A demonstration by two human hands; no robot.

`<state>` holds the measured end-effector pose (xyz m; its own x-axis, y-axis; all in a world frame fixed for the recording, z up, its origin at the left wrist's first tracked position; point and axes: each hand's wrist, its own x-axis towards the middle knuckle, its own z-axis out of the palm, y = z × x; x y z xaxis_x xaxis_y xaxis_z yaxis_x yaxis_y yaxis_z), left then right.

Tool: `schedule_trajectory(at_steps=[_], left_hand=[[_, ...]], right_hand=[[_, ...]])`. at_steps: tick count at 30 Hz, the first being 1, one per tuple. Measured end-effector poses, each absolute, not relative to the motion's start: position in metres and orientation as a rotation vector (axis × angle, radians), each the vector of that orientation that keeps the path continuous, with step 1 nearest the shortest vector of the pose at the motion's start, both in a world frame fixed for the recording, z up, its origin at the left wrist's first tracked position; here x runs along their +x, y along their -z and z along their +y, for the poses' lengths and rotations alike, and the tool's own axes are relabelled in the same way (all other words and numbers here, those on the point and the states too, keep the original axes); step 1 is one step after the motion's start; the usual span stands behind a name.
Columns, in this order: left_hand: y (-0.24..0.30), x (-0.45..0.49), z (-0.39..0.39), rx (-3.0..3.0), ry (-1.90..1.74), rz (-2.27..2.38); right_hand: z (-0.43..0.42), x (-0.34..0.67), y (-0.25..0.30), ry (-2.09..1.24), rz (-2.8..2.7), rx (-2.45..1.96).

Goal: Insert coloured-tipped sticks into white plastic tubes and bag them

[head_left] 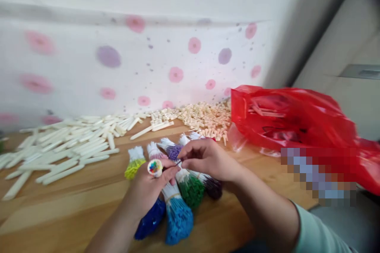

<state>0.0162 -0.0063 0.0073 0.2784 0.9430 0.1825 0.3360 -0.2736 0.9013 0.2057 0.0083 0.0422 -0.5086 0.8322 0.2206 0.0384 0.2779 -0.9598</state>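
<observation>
My left hand grips a short white tube whose open end shows several coloured tips inside. My right hand is pinched on a thin stick at the tube's mouth, fingers pressed together. Both hands hover over several bundles of thin sticks lying on the wooden table: a yellow-green bundle, a purple one, a green one, a light blue one and a dark blue one. The picture is blurred.
A spread of white tubes lies at the left. A heap of small cream pieces sits at the back. A red plastic bag lies at the right. A white cloth with pink and purple spots hangs behind.
</observation>
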Motion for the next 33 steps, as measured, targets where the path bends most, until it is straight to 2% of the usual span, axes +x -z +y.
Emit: schedule_trajectory(at_steps=[2,5,17,25,33], left_hand=[[-0.003,0.012,-0.005,1.548,-1.093,1.067],[0.001,0.013,-0.006,1.292,-1.123,0.937],[0.018,0.025,-0.009,0.894,-1.052,0.676],[0.019,0.027,-0.006,1.046,-1.198,0.841],[0.01,0.025,-0.005,1.518,-1.189,1.2]], right_hand=[[0.019,0.197,-0.034,-1.535,-1.595,-0.593],[0.025,0.187,-0.019,-1.603,-1.422,-0.47],[0.014,0.188,-0.012,-1.302,-1.524,-0.588],[0.01,0.18,-0.001,-1.212,-1.402,-0.791],[0.008,0.177,-0.004,-0.716,-1.647,-0.96]])
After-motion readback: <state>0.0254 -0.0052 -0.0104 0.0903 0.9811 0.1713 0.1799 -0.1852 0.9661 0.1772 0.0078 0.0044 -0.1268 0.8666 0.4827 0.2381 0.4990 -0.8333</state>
